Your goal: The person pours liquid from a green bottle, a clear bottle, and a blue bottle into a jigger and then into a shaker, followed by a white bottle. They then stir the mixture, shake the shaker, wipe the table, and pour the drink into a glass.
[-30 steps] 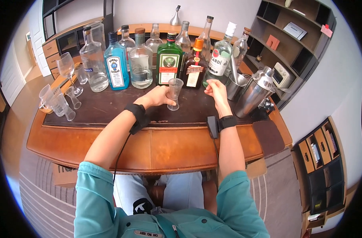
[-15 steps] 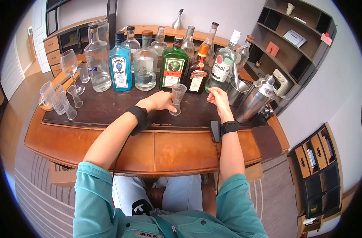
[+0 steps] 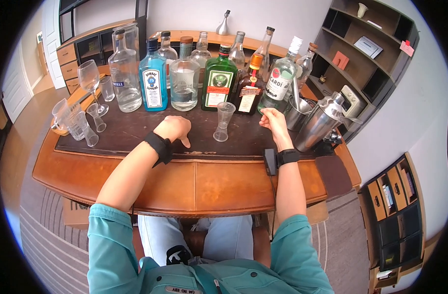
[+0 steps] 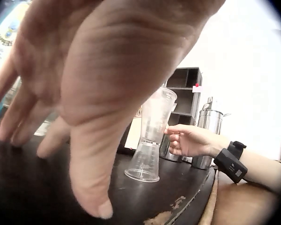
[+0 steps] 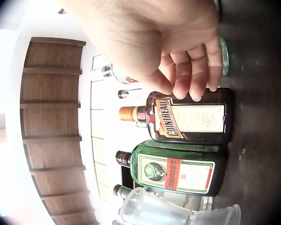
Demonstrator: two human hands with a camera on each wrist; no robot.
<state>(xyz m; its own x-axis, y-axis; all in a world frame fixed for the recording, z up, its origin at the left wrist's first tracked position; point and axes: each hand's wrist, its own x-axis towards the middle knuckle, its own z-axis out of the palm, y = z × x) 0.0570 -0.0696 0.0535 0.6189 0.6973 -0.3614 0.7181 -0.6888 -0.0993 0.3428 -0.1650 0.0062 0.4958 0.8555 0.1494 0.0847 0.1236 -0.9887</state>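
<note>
A clear double-ended jigger [image 3: 224, 119] stands upright on the dark desk top, in front of the green Jägermeister bottle [image 3: 218, 81] and the brown Cointreau bottle [image 3: 248, 93]. My left hand [image 3: 174, 129] is to its left, apart from it and holding nothing. In the left wrist view the thumb [image 4: 91, 173] points down and the fingers are spread, with the jigger [image 4: 147, 154] beyond. To the right, my right hand [image 3: 277, 126] hangs loosely curled near the Bacardi bottle [image 3: 278, 83]. No object shows in its fingers [image 5: 182, 77] in the right wrist view.
A blue Bombay Sapphire bottle [image 3: 153, 81] and several clear bottles line the back. At left are a wine glass [image 3: 89, 81], tumblers and smaller jiggers [image 3: 89, 131]. A metal shaker [image 3: 322, 120] and a steel cup [image 3: 297, 115] stand at right. The leather desk edge [image 3: 194, 183] curves in front.
My left hand has let go of the jigger and moved left, leaving it standing on the desk. My right hand has stayed nearly in place. The head view has shifted slightly.
</note>
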